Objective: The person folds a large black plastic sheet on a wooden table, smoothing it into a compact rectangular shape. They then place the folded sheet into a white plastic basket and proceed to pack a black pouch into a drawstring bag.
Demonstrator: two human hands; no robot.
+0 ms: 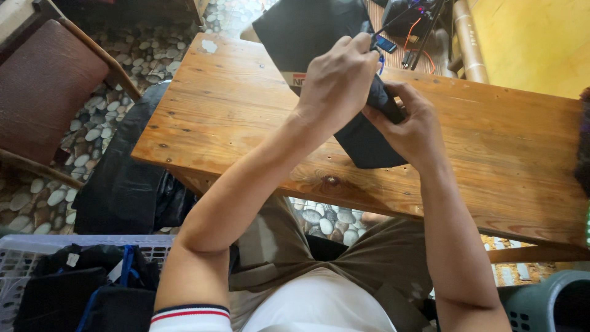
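While raised just above wooden table point(233, 117), black cloth point(369, 138) pinched between left hand point(338, 80) and right hand point(409, 123), both clenched on rolled edge, probably keeping fold tight; loose end draped on tabletop.

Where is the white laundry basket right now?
The white laundry basket sits on the floor at the bottom left of the head view, beside the person's left elbow and below the wooden table, with dark clothes piled inside.
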